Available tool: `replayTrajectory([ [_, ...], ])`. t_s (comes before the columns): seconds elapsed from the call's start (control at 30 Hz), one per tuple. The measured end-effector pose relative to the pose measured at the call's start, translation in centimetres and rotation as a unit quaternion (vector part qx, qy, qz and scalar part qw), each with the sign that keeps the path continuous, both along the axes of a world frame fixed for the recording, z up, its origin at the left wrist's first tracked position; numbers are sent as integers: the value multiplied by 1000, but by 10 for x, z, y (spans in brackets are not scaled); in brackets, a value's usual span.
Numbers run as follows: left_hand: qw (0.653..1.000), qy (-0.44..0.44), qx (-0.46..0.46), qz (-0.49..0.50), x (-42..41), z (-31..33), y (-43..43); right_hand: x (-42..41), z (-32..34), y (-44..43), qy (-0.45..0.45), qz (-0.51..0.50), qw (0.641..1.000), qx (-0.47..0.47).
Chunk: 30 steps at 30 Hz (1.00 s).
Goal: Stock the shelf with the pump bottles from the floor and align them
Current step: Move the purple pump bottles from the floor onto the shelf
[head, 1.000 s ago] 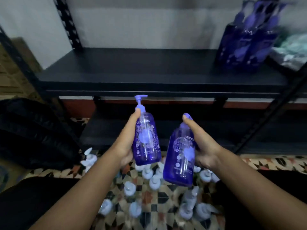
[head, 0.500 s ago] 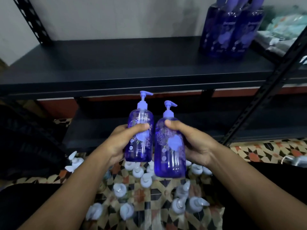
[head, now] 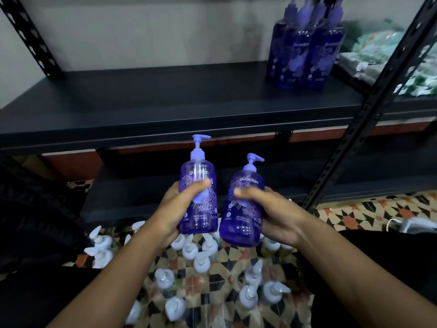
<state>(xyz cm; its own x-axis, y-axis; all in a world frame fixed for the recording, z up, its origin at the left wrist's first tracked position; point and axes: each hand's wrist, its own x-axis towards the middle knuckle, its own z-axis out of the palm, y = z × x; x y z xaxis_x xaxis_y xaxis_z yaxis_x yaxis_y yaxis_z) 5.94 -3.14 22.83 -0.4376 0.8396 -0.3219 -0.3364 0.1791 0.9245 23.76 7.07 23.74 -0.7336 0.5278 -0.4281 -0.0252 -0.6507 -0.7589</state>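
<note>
A crowd of white-pumped bottles (head: 201, 259) stands nearest on the patterned floor (head: 350, 214), between the person's two bare forearms. Just above them the left hand (head: 176, 209) grips a purple pump bottle (head: 201, 218) round its middle, fingers curled behind it and thumb laid across the label. This bottle is upright, its nozzle pointing right. The right hand (head: 272, 214) grips a second purple bottle (head: 241, 230) the same way, thumb across the front. That one sits a little lower and tilts slightly. The two bottles are just beside each other with a narrow gap between them, both held in the air in front of the lower shelf (head: 146, 197). Beyond and above runs the upper shelf (head: 165, 100), dark and flat. Toward its right end a tight cluster of matching purple bottles (head: 305, 53) stands upright close to the wall. Right of the cluster lie pale green packets (head: 383, 50), partly behind a slanting black post (head: 369, 110).
</note>
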Motion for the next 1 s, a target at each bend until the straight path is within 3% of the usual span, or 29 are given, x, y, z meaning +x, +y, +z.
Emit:
replayTrajectory([
  [0.2, 992, 126, 6, 20, 8, -4, 4, 8, 2, -2, -76, -32, 994, 73],
  [0.57, 991, 113, 67, 29, 43, 22, 49, 48, 37, 27, -18, -190, 975, 111],
  [0.73, 979, 168, 112, -14, 60, 51, 88, 65, 62, 48, 1, -188, 966, 179],
  [1.0, 966, 183, 184, 12, 78, 117, 161, 79, 102, 110, -29, -275, 910, 309],
])
